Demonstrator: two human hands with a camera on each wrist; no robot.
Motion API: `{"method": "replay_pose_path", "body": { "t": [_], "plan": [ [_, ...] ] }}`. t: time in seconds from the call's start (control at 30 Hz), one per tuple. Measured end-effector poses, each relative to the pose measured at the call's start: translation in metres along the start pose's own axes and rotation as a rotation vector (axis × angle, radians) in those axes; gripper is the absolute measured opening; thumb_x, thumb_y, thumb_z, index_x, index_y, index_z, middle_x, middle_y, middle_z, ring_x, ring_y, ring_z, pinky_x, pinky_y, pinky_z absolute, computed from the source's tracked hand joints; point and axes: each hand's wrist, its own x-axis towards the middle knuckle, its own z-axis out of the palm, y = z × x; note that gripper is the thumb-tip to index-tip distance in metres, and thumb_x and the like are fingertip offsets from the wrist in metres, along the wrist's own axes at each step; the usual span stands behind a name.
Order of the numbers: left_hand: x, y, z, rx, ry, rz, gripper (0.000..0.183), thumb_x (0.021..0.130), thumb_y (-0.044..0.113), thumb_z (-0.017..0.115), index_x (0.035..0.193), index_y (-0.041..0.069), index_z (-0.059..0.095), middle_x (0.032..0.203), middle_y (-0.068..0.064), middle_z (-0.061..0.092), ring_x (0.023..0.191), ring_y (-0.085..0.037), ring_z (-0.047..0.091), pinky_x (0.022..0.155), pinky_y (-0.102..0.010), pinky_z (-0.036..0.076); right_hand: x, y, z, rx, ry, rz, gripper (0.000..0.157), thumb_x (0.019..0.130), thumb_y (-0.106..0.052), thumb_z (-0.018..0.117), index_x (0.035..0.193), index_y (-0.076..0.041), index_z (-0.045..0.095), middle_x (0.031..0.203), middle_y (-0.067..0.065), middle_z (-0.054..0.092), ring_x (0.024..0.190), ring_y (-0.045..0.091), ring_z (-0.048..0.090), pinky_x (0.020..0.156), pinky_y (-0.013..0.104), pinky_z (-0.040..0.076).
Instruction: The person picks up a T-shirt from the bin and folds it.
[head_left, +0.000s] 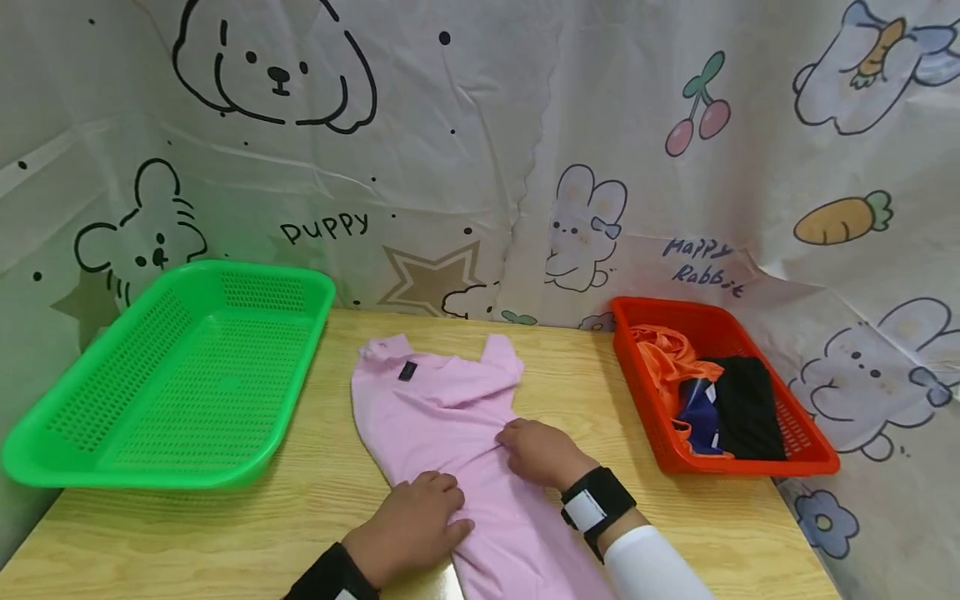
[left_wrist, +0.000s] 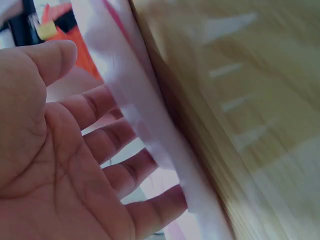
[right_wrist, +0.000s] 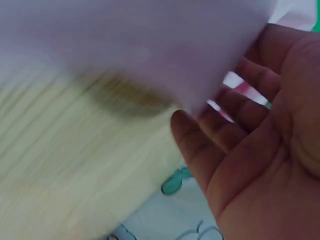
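Note:
A pink sleeveless top point(head_left: 427, 417) lies on the wooden table, its straps at the far end and a small black label point(head_left: 408, 371) at the neckline. Its near end runs out of the head view. On the left edge of the cloth rests my left hand point(head_left: 412, 525); the left wrist view shows its fingertips touching the pink fabric point(left_wrist: 145, 110), thumb apart. My right hand point(head_left: 543, 454) touches the top's right edge farther up. In the right wrist view its fingers point(right_wrist: 197, 147) are slightly bent against blurred fabric point(right_wrist: 165, 45), which hides its thumb tip.
To the left stands a green plastic basket point(head_left: 300, 392) with nothing in it. A red basket point(head_left: 813, 446) at the right holds orange point(head_left: 663, 354), blue and black point(head_left: 750, 408) clothes. Behind the table point(head_left: 592, 400) hangs a printed cloth backdrop point(head_left: 450, 167).

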Motion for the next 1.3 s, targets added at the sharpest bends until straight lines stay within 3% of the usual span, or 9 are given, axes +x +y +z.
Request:
{"method": "replay_pose_path", "body": {
  "t": [0.17, 0.37, 0.57, 0.7, 0.83, 0.93, 1.0, 1.17, 1.3],
  "plan": [
    [-0.001, -0.007, -0.009, 0.026, 0.007, -0.123, 0.039, 0.084, 0.045, 0.060, 0.093, 0.007, 0.064, 0.108, -0.007, 0.061, 0.111, -0.026, 0.049, 0.079, -0.058, 0.045, -0.023, -0.005, 0.002, 0.051, -0.017, 0.041, 0.021, 0.079, -0.013, 0.064, 0.099, -0.014, 0.070, 0.081, 0.000, 0.055, 0.067, 0.014, 0.051, 0.062, 0.032, 0.048],
    [-0.005, -0.018, -0.018, 0.140, 0.024, -0.154, 0.044, 0.066, 0.030, 0.079, 0.097, 0.002, 0.064, 0.109, -0.011, 0.060, 0.112, -0.038, 0.047, 0.081, -0.065, 0.042, -0.049, -0.037, 0.005, 0.031, 0.006, -0.024, 0.011, 0.077, -0.021, 0.068, 0.085, -0.017, 0.064, 0.070, -0.003, 0.042, 0.050, 0.010, 0.039, 0.046, 0.026, 0.035],
    [-0.007, -0.032, -0.023, 0.164, 0.068, -0.145, 0.018, 0.077, 0.001, 0.065, 0.096, 0.001, 0.064, 0.116, -0.016, 0.058, 0.116, -0.047, 0.043, 0.081, -0.067, 0.043, -0.059, -0.060, 0.009, -0.022, 0.059, -0.136, 0.017, 0.072, -0.023, 0.068, 0.070, -0.019, 0.051, 0.065, -0.006, 0.042, 0.050, 0.008, 0.040, 0.046, 0.024, 0.033],
    [-0.006, -0.044, -0.018, 0.153, 0.084, -0.135, 0.017, 0.080, -0.003, 0.058, 0.095, 0.005, 0.062, 0.113, -0.018, 0.057, 0.113, -0.045, 0.046, 0.076, -0.061, 0.047, -0.055, -0.050, 0.005, 0.154, 0.046, -0.214, 0.012, 0.078, -0.017, 0.063, 0.069, -0.017, 0.055, 0.063, -0.011, 0.044, 0.056, 0.002, 0.042, 0.052, 0.018, 0.035],
    [-0.007, -0.055, -0.020, 0.037, 0.125, -0.238, 0.023, 0.077, 0.006, 0.060, 0.100, 0.005, 0.062, 0.107, -0.015, 0.059, 0.099, -0.037, 0.053, 0.070, -0.053, 0.050, -0.043, -0.016, -0.010, 0.384, 0.170, -0.082, 0.007, 0.084, -0.014, 0.061, 0.085, -0.011, 0.068, 0.073, -0.009, 0.058, 0.069, 0.003, 0.051, 0.066, 0.023, 0.047],
    [-0.009, -0.061, -0.025, -0.024, 0.156, -0.402, 0.030, 0.080, 0.016, 0.060, 0.106, 0.001, 0.061, 0.100, -0.017, 0.060, 0.089, -0.037, 0.056, 0.068, -0.053, 0.050, -0.029, 0.017, -0.017, 0.405, 0.369, 0.139, 0.014, 0.085, -0.014, 0.063, 0.096, -0.007, 0.067, 0.085, 0.001, 0.064, 0.078, 0.012, 0.055, 0.075, 0.035, 0.051],
    [-0.012, -0.064, -0.028, -0.031, 0.136, -0.467, 0.028, 0.082, 0.020, 0.059, 0.100, -0.001, 0.061, 0.091, -0.018, 0.060, 0.081, -0.037, 0.057, 0.065, -0.052, 0.049, -0.019, 0.036, -0.016, 0.386, 0.422, 0.280, 0.017, 0.085, -0.015, 0.063, 0.100, -0.006, 0.066, 0.091, 0.007, 0.065, 0.082, 0.019, 0.056, 0.080, 0.041, 0.051],
    [-0.019, -0.073, -0.032, -0.132, 0.081, -0.450, 0.010, 0.078, 0.015, 0.062, 0.073, 0.007, 0.057, 0.068, -0.006, 0.056, 0.061, -0.020, 0.050, 0.053, -0.038, 0.043, -0.001, 0.053, 0.000, 0.288, 0.247, 0.381, 0.025, 0.081, -0.015, 0.066, 0.102, -0.001, 0.063, 0.092, 0.014, 0.063, 0.081, 0.026, 0.056, 0.081, 0.046, 0.049],
    [-0.019, -0.074, -0.037, -0.137, 0.174, -0.449, 0.007, 0.076, 0.008, 0.061, 0.072, 0.010, 0.056, 0.068, -0.003, 0.055, 0.060, -0.017, 0.048, 0.052, -0.036, 0.041, -0.005, 0.051, 0.008, 0.204, 0.149, 0.316, 0.016, 0.075, -0.010, 0.067, 0.088, -0.004, 0.062, 0.081, 0.010, 0.058, 0.074, 0.024, 0.053, 0.073, 0.042, 0.048]
  ]
}}
